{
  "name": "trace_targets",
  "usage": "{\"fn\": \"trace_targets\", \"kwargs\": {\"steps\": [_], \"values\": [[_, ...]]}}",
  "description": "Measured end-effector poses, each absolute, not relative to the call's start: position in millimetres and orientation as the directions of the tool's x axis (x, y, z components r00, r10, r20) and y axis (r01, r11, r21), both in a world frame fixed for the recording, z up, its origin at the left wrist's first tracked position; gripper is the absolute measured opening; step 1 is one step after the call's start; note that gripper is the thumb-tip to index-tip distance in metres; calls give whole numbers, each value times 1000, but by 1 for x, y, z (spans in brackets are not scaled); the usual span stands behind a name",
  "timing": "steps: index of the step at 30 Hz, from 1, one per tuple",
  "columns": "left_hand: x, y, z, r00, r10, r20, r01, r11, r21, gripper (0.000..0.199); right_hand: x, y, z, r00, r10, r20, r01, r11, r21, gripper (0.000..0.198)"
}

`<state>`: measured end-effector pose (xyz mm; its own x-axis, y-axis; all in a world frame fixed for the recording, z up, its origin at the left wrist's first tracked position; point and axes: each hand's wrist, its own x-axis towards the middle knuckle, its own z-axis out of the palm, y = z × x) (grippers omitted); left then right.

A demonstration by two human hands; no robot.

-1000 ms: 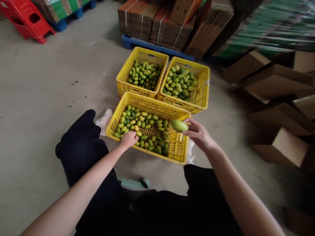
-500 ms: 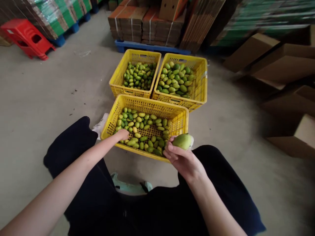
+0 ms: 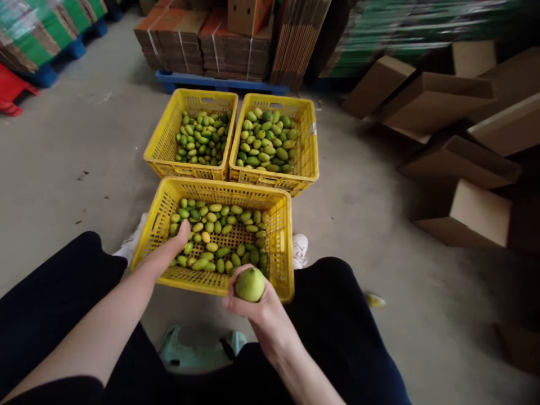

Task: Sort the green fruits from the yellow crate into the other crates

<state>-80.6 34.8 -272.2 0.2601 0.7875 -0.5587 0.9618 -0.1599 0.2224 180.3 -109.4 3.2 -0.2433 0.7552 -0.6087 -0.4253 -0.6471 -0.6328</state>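
A yellow crate [image 3: 219, 185] stands between my feet, with green and yellowish mangoes [image 3: 223, 253] lying loosely over its slotted floor. My left hand [image 3: 179, 239] reaches over the crate's left side, among the mangoes there. It shows edge-on, with its fingers mostly hidden, so I cannot tell whether it holds one. Above the front right rim, my right hand [image 3: 236, 301] is closed around a larger pale green mango [image 3: 250, 284], whose end faces me.
Two yellow crates, left [image 3: 162, 138] and right [image 3: 310, 149], hold more mangoes behind the near crate. Bundled flat cartons [image 3: 172, 42] rest on a blue pallet [image 3: 219, 84]. Open cardboard boxes [image 3: 434, 104] crowd the right. A red stool [image 3: 12, 90] stands at left.
The view has turned right, so the crates appear further left. My right hand has turned, so the mango's end now faces me. My left hand has shifted up and away from the front rim.
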Motion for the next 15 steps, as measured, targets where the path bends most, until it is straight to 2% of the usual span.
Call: {"fn": "trace_targets", "kwargs": {"steps": [3, 8, 12, 15], "values": [[-90, 37, -260, 225, 767, -601, 972, -222, 80, 37, 166, -113, 4, -303, 730, -612, -431, -678, -596, 41], [-103, 39, -241, 220, 739, -637, 950, -311, -32, 59, 144, -120, 7, -394, 713, -581, -453, -700, -552, 45], [-103, 24, -240, 202, 751, -628, 957, -289, -37, 51, 132, -121, 7, -432, 724, -537, -453, -690, -565, 44], [-99, 5, -239, 211, 761, -613, 971, -237, 39, 41, 125, -121, 5, -459, 710, -534, -413, -702, -580, 43]]}}
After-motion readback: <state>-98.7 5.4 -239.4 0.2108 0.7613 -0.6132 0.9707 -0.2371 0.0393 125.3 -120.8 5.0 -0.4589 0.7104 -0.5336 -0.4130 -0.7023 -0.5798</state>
